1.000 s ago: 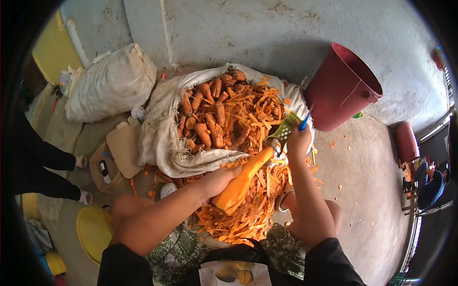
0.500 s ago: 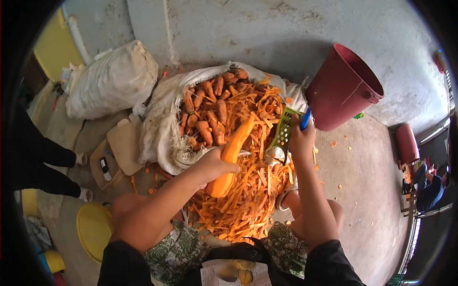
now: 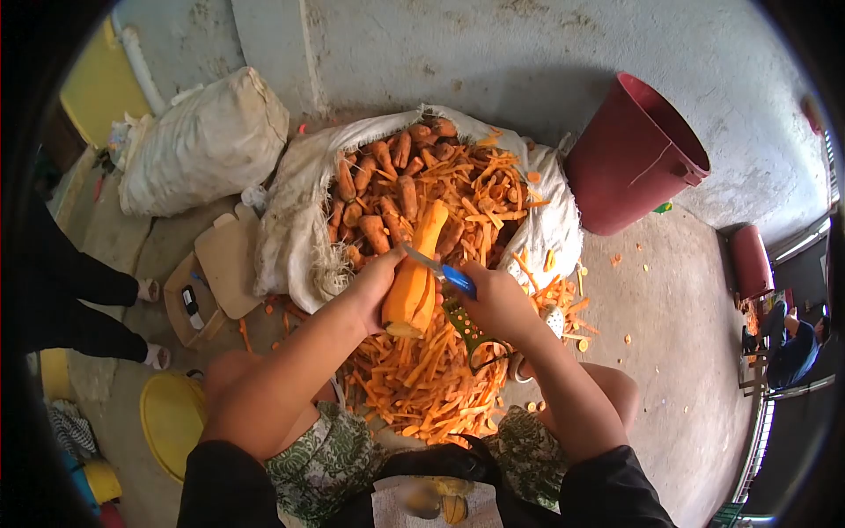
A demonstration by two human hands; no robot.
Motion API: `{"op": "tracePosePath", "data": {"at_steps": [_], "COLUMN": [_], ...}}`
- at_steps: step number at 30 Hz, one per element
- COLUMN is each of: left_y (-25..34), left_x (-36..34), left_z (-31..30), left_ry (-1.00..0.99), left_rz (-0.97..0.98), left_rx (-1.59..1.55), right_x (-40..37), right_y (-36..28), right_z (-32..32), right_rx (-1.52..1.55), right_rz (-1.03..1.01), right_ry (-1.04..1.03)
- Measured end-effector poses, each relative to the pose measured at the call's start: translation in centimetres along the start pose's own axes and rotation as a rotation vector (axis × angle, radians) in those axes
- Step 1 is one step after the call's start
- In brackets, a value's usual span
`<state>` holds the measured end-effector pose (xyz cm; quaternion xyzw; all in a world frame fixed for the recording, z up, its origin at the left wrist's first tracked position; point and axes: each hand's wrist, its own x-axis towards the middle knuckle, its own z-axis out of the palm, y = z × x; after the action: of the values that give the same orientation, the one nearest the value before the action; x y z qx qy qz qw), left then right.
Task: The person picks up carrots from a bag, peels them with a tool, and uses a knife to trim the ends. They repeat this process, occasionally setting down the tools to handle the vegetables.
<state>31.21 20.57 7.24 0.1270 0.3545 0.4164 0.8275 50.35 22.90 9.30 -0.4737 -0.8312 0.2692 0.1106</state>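
Observation:
My left hand (image 3: 375,289) is closed around a large peeled carrot (image 3: 407,299), which it holds tilted over the heap of peelings (image 3: 414,396). In my right hand (image 3: 497,301) is a small knife (image 3: 459,280) with a blue handle, its blade lying across the carrot just by my left fingers. A slit or loosened strip shows along the carrot's lower part. Below the same right hand hangs a green tool with holes (image 3: 465,327), partly hidden by the hand; its kind I cannot make out. Unpeeled carrots (image 3: 374,233) and more peelings fill an open white sack (image 3: 295,220) beyond.
A dark red bucket (image 3: 607,176) stands right of the sack by the wall. At left are a full white sack (image 3: 211,141), an open cardboard box (image 3: 189,304), a yellow lid or tub (image 3: 167,422) and a person's dark-clad legs (image 3: 84,299). Another person (image 3: 788,343) is at far right.
My right hand has moved left and down from beside the sack, bringing the knife onto the carrot. The green tool has swung below that hand. My left hand has shifted slightly left with the carrot.

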Motion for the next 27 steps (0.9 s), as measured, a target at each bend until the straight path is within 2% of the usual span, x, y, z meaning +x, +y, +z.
{"op": "tracePosePath", "data": {"at_steps": [3,10,12,14,19,20,22,23,25,26,27], "left_y": [0.1,0.3,0.3,0.2,-0.1,-0.2,-0.3,-0.3,-0.6,-0.9,-1.2], "left_x": [0.0,0.1,-0.1,-0.5,-0.8,-0.8,-0.9,-1.1,-1.2,-1.1,-1.1], "left_z": [0.2,0.2,0.5,0.8,1.4,1.4,1.6,1.9,2.0,1.8,1.7], "left_ry": [-0.02,0.062,0.094,0.051,0.094,0.078,0.061,0.052,0.043,-0.034,-0.111], "left_rz": [-0.013,0.031,0.024,0.027,0.037,0.072,0.108,0.096,0.083,0.006,-0.071], "left_rx": [0.016,0.006,0.009,0.151,0.267,0.385,0.503,0.533,0.562,0.327,0.093], "right_x": [-0.2,-0.6,-0.2,0.4,1.1,1.2,1.6,2.0,3.1,2.8,3.1], "right_y": [-0.3,-0.9,-0.8,0.4,1.9,2.0,2.5,3.4,3.7,3.7,3.5], "right_z": [-0.9,-0.8,-1.2,-1.6,-1.8,-1.6,-1.0,-0.8,-2.0,-2.9,-3.2], "right_rx": [-0.082,-0.058,-0.019,-0.048,-0.131,-0.132,0.02,0.02,0.413,0.551,0.825], "right_rz": [-0.028,-0.05,0.075,0.089,0.153,0.153,0.18,0.181,0.159,0.354,0.302], "right_ry": [-0.046,-0.039,0.029,0.075,0.208,0.208,0.376,0.375,0.657,0.682,0.772]}}
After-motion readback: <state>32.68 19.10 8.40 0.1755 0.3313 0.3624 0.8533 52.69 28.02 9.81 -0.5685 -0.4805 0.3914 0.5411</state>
